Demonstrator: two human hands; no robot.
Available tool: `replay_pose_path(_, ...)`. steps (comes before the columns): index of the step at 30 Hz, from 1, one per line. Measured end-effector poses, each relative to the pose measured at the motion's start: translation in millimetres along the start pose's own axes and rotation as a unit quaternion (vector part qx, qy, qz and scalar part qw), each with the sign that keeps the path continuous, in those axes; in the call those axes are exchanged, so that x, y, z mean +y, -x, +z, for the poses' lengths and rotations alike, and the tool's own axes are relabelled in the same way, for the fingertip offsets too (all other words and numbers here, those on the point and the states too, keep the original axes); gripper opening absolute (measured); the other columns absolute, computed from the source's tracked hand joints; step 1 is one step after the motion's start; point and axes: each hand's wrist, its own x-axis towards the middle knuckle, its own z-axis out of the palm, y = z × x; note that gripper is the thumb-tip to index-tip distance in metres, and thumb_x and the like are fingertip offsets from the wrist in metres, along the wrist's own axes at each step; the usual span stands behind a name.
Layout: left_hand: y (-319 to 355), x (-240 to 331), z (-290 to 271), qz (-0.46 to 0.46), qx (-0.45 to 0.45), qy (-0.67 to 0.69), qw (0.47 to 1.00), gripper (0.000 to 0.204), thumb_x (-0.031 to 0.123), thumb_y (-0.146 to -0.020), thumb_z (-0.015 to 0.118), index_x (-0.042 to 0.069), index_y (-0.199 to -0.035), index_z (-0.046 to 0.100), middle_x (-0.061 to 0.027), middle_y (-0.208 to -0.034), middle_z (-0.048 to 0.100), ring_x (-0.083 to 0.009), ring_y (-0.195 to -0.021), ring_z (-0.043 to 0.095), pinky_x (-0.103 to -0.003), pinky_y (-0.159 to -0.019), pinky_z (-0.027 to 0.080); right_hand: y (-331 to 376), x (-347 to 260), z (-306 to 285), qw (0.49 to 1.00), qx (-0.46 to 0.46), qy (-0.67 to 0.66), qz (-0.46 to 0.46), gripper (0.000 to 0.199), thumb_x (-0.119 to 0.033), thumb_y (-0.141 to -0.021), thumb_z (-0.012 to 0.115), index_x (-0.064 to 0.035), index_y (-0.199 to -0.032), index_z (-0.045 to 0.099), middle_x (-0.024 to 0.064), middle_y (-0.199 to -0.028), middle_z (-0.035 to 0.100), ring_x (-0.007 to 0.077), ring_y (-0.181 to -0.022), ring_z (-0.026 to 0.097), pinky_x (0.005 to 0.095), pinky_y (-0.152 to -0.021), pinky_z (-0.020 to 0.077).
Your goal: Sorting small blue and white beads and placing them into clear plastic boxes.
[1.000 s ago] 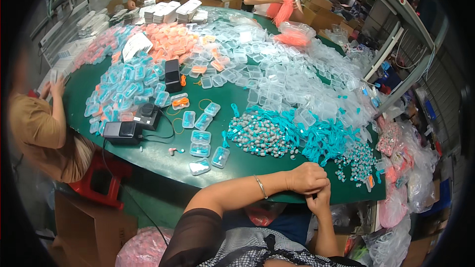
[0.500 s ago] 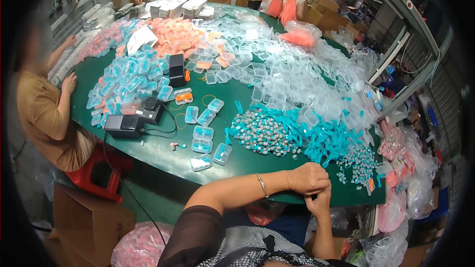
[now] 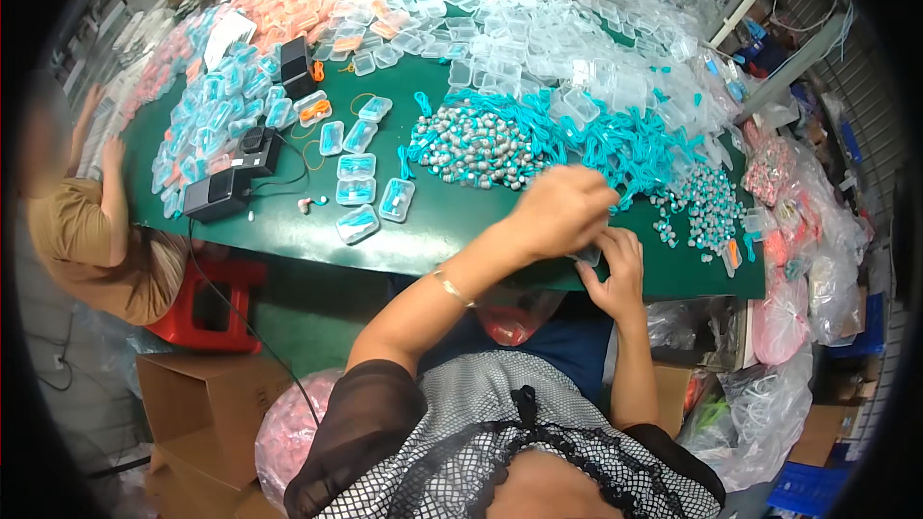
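Right hand [image 3: 612, 269]: at the near table edge, fingers curled round a small clear plastic case [image 3: 586, 256]; only a corner of the case shows
Left hand [image 3: 562, 211]: lies over the right, fingers bent down onto the same case; whether it grips or only presses I cannot tell
Wrist: a thin bracelet [image 3: 450, 286] on the left forearm
Just beyond the hands: a heap of teal corded earplugs [image 3: 538, 139], grey tips to the left, loose cords to the right
Left of the hands: a few filled clear cases with teal inside [image 3: 370, 194], lying apart on bare cloth
Far side: a wide drift of empty clear cases [image 3: 538, 43]; orange-filled cases [image 3: 298, 5] far left; blue-filled ones [image 3: 216, 101] nearer left
Black devices [image 3: 231, 183]: two boxes with a cable running off the near edge
Table [image 3: 288, 231]: green top; open room only in the near strip left of the hands
Right edge: pink and clear bags [image 3: 798, 240] crowd it
Left: another person in a tan shirt [image 3: 82, 235], a red stool [image 3: 207, 303] beside, cardboard boxes [image 3: 207, 404] below
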Motion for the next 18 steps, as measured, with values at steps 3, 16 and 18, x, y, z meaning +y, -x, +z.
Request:
replay_pose_path(3,33,-9,-37,-0.137,0.098,-0.121,0.978,0.017,0.007,-0.076,0.069,0.005,-0.093,0.065,-0.0127,-0.090,0.064,-0.0330,-0.083,0.063,-0.043,-0.072,0.050,3,0,-3,1.000,0.004,-0.014,0.002,0.040,-0.019,-0.071,0.078,-0.0085,-0.108,0.066,0.0106,-0.109,0.061,0.0324,-0.106,0.056,0.0434,-0.090,0.0412)
replay_pose_path(16,90,-27,-58,-0.286,0.039,-0.261,0.921,0.026,0.012,-0.078,0.077,0.010,-0.102,0.068,-0.0075,-0.088,0.063,-0.0270,-0.073,0.065,-0.039,-0.061,0.051,5,0,-2,1.000,0.013,-0.028,-0.004,0.041,-0.019,-0.070,0.079,-0.0106,-0.108,0.067,0.0080,-0.109,0.061,0.0299,-0.107,0.056,0.0423,-0.091,0.0413)
replay_pose_path(18,87,-24,-57,-0.261,0.047,-0.273,0.925,0.026,0.013,-0.077,0.078,0.011,-0.101,0.068,-0.0073,-0.090,0.063,-0.0291,-0.077,0.065,-0.040,-0.062,0.051,6,0,-1,1.000,0.014,-0.023,-0.009,0.041,-0.019,-0.070,0.079,-0.0107,-0.108,0.067,0.0077,-0.109,0.061,0.0296,-0.107,0.056,0.0422,-0.090,0.0413)
